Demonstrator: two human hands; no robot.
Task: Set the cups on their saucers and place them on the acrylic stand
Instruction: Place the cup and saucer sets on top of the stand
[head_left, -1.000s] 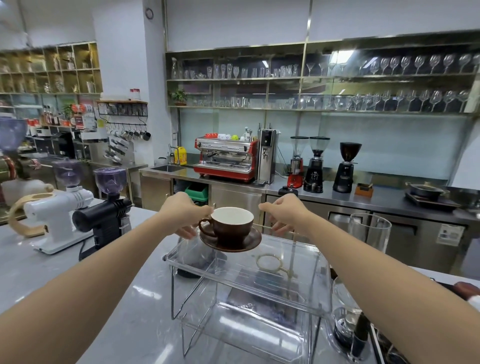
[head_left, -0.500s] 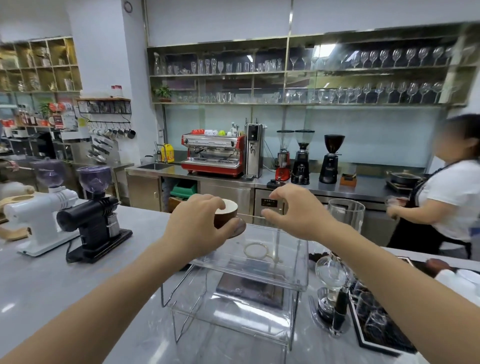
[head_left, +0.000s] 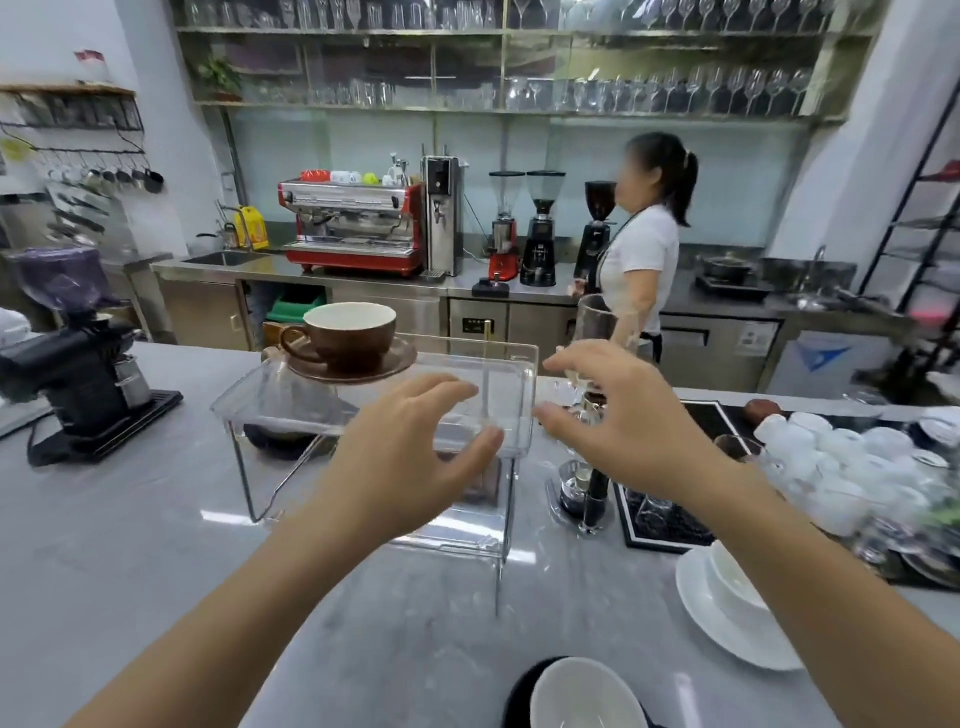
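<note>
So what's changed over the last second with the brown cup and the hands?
Both hands let go: the left hand and right hand have pulled back toward the person, open and empty. The brown cup, on its brown saucer, now rests on the acrylic stand's top tier, far left corner. The stand, black grinder and white cup and saucer at right stayed put.

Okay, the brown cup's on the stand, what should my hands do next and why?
Probably bring the right hand back to the white cup on its saucer at near right. The brown cup already sits on the stand, both hands are empty, and room remains on top.
</note>
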